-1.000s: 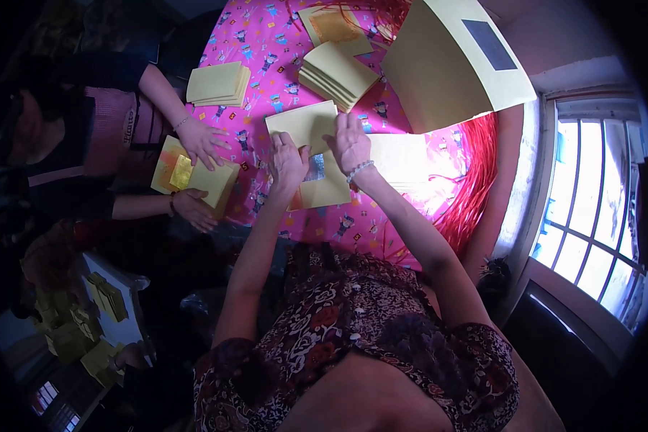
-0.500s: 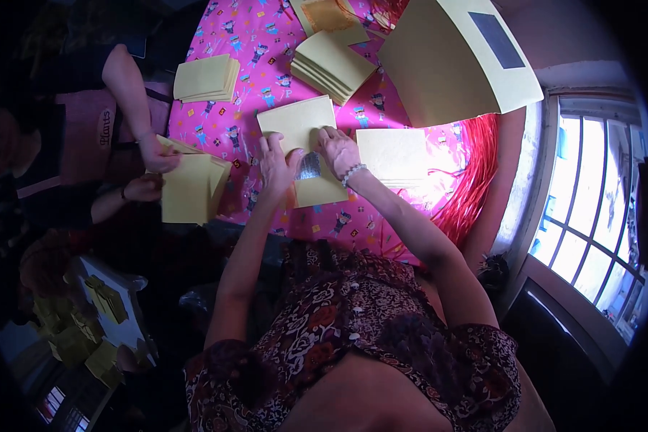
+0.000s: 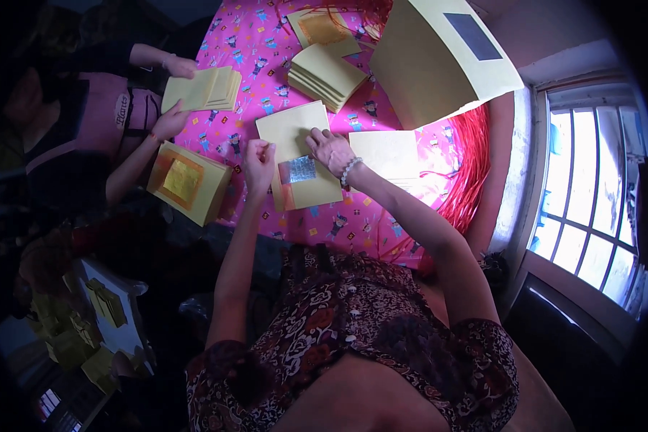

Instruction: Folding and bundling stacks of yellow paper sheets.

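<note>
A pale yellow paper stack (image 3: 288, 124) lies in front of me, with a silver foil square (image 3: 302, 170) beside a reddish-orange patch on its lower part. My left hand (image 3: 259, 164) is at the stack's left edge, thumb and forefinger pinched together; what is between them, if anything, is too small to make out. On the stack's right side rests my right hand (image 3: 331, 151), its fingers curled and the tips against the paper. Anything under those fingers is hidden. Just right of that hand lies another pale paper stack (image 3: 385, 155), brightly lit.
A co-worker's hands (image 3: 173, 119) hold a fanned paper stack (image 3: 219, 88) at the left. Nearer stands a paper bundle with a gold square (image 3: 182, 181). Beyond are another stack (image 3: 327, 75), a large yellow carton (image 3: 425, 72) and red strands (image 3: 471, 173) on the pink tablecloth (image 3: 331, 227).
My left hand has lifted off the paper and closed to a pinch, uncovering the foil and reddish patch. My right hand stays on the paper. The co-worker's hands moved to the farther stack.
</note>
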The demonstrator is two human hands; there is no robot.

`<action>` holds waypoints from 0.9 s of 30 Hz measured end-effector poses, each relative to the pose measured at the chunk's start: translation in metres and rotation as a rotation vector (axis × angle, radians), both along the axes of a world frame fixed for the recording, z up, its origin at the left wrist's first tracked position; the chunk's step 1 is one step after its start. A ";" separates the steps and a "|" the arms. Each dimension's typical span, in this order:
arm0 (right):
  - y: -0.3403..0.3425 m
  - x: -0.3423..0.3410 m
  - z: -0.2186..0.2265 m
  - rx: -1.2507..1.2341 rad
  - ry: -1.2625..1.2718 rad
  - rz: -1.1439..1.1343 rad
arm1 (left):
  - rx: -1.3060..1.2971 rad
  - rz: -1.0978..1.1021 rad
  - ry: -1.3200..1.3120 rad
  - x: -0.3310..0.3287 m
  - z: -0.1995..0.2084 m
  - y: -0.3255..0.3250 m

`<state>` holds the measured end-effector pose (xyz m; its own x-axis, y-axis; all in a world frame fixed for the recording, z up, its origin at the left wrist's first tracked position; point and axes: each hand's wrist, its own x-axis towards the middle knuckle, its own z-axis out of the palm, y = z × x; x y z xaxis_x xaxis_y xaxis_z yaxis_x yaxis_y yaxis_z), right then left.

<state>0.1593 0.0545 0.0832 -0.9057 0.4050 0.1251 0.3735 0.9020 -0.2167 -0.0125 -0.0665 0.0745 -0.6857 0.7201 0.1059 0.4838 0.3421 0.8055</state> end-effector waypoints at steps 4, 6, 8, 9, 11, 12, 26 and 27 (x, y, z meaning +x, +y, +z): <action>0.009 0.009 -0.009 0.291 0.028 0.165 | -0.210 -0.003 0.353 0.004 0.006 0.000; 0.014 0.008 -0.010 0.297 0.160 0.201 | -0.451 0.027 0.154 0.005 0.011 0.003; 0.017 0.008 -0.010 0.269 0.171 0.193 | -0.503 0.065 0.078 0.006 0.016 0.009; 0.018 0.006 -0.005 0.245 0.211 0.191 | -0.498 0.104 0.077 0.003 0.018 0.010; 0.018 0.003 0.009 0.254 0.249 0.194 | -0.219 0.156 -0.452 -0.008 0.011 0.007; 0.021 0.006 0.015 0.256 0.298 0.176 | -0.016 0.160 -0.680 -0.005 0.014 0.011; 0.041 0.179 0.048 0.164 0.332 -0.042 | 0.037 -0.340 -0.829 0.114 0.027 0.058; 0.040 0.189 0.041 0.166 0.328 -0.052 | -0.018 -0.369 -0.732 0.122 0.017 0.062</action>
<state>0.3484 0.0944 0.1241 -0.7851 0.3995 0.4733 0.3547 0.9165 -0.1852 0.1095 -0.0044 0.0916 -0.2955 0.9100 -0.2907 -0.0786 0.2801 0.9567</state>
